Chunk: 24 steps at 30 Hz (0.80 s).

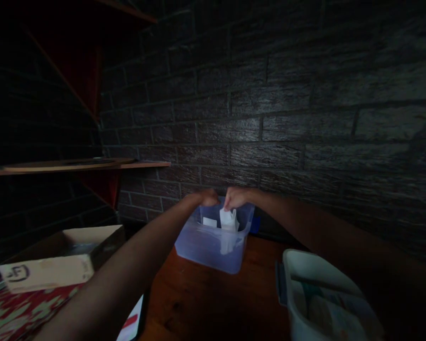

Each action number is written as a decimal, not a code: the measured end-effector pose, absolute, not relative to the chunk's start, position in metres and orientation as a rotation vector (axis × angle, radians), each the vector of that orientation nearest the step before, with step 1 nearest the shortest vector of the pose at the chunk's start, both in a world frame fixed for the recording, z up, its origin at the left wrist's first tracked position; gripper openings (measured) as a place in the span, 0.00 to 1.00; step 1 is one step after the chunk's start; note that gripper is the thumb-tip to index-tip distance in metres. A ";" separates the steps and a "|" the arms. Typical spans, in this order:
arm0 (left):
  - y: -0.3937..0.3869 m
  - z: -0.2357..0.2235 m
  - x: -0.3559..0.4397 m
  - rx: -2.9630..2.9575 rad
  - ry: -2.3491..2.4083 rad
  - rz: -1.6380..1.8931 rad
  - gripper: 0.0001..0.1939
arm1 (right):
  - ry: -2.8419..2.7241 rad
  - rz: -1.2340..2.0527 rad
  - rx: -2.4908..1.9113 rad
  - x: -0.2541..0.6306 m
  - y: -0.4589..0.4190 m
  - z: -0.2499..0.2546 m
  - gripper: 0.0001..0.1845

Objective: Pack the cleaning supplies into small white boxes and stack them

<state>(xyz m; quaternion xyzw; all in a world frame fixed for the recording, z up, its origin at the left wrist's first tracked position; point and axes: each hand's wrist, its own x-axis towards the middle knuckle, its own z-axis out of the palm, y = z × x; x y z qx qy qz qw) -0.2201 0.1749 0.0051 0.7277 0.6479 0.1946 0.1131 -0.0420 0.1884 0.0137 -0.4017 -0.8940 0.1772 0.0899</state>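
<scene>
A translucent plastic bin [206, 253] stands on the wooden table, close to the brick wall. My right hand [236, 197] reaches over it, fingers pinched on the top of a white, creased packet [228, 220] that hangs down inside the bin. Its exact kind is unclear. My left hand [208, 197] is closed at the bin's back left, near the rim; what its fingers hold, if anything, is hidden. A small white card-like piece [209, 222] shows inside the bin, left of the packet.
At right stands a white tub [291, 284] with a grey side clip and mixed items inside. An open cardboard box [49, 272] sits at left on red patterned cloth [31, 308]. A flat screen-like object [133, 322] lies by my left forearm. Wall shelves [145, 165] jut out at left.
</scene>
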 end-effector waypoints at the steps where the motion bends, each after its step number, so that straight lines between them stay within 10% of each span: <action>1: 0.170 0.015 -0.224 2.118 1.930 0.569 0.18 | -2.658 0.478 -1.200 -0.039 0.188 0.023 0.16; 10: 0.117 0.069 -0.231 2.004 1.975 1.178 0.28 | -2.317 0.194 -1.019 -0.023 0.169 0.088 0.17; 24: 0.046 0.120 -0.064 1.984 0.685 1.463 0.26 | -1.901 0.519 -0.601 0.117 0.061 0.150 0.14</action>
